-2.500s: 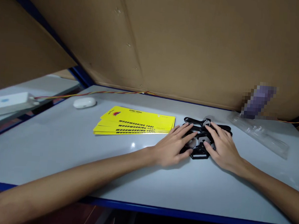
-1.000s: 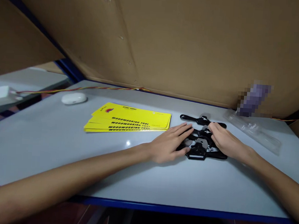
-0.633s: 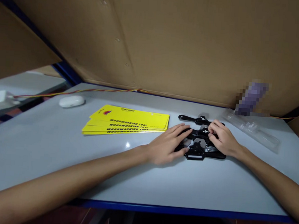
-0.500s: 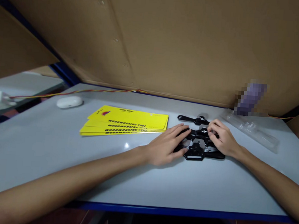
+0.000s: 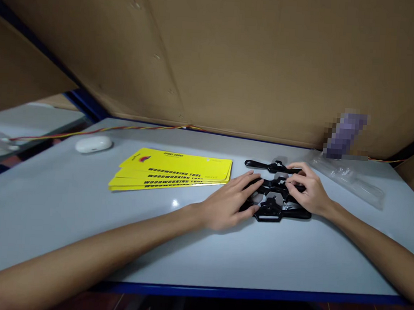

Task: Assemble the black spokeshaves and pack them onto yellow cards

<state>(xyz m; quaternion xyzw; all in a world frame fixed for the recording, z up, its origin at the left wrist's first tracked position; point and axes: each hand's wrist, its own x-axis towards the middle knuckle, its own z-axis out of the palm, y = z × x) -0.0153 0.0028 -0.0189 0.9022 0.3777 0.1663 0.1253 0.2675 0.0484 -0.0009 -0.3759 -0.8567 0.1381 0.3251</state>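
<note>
Black metal spokeshaves lie in a row on the table, one behind another. My left hand [image 5: 225, 201] rests over the left handles of the nearer ones, its fingers stretched out flat. The front spokeshave [image 5: 269, 211] has a grey blade plate showing at its middle. Over the right side of the middle spokeshave [image 5: 279, 183], my right hand [image 5: 309, 189] has its thumb and a finger pinched close to the central fitting. Whatever those fingertips hold is too small to make out. The back spokeshave [image 5: 263, 165] lies just beyond the right fingers.
Fanned yellow cards [image 5: 178, 165] printed "WOODWORKING TOOL" lie left of the spokeshaves. A white earbud case [image 5: 93, 144] sits farther left. Clear plastic packaging [image 5: 350, 179] lies at the back right, by a blurred purple patch [image 5: 346, 136]. Twisted wires [image 5: 131, 128] run along the cardboard wall [image 5: 235, 58].
My right index finger has lifted and straightened away from the pinch, toward the back spokeshave. My left hand stays in place. The view has shifted slightly.
</note>
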